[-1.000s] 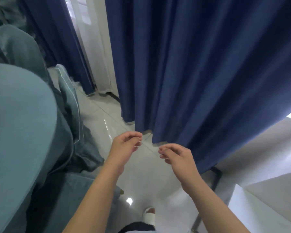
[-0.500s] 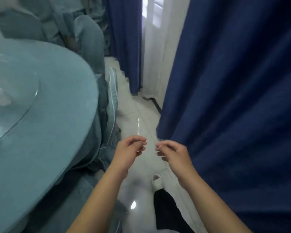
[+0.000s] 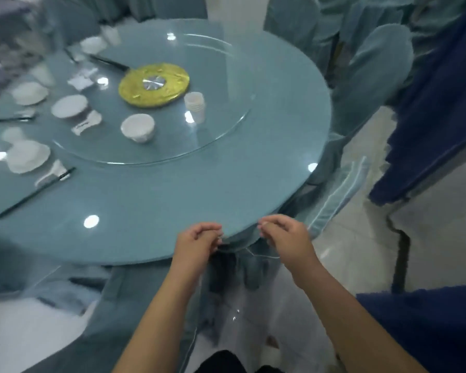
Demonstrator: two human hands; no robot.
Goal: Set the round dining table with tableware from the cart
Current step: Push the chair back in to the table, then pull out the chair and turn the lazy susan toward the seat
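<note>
The round dining table (image 3: pixel 156 211) wears a teal cloth and carries a glass turntable (image 3: pixel 215 84) with a gold disc (image 3: pixel 154 84) at its middle. On the turntable stand a white bowl (image 3: pixel 137 128) and a stack of white cups (image 3: pixel 195 105). White plates (image 3: pixel 27 157), spoons and black chopsticks (image 3: pixel 35 193) lie along the table's left side. My left hand (image 3: pixel 197 244) and my right hand (image 3: pixel 285 236) hover at the near table edge, fingers loosely curled, with nothing visible in them.
Teal-covered chairs (image 3: pixel 371 76) stand around the far right of the table, and one (image 3: pixel 336 200) is tucked in at the right edge. A dark blue curtain (image 3: pixel 436 117) hangs at the right. Pale floor tiles (image 3: pixel 361 251) show beside it. The far left is blurred.
The view has swung left from the blue curtain to the table, which now fills the frame. Both hands keep the same curled pose close together.
</note>
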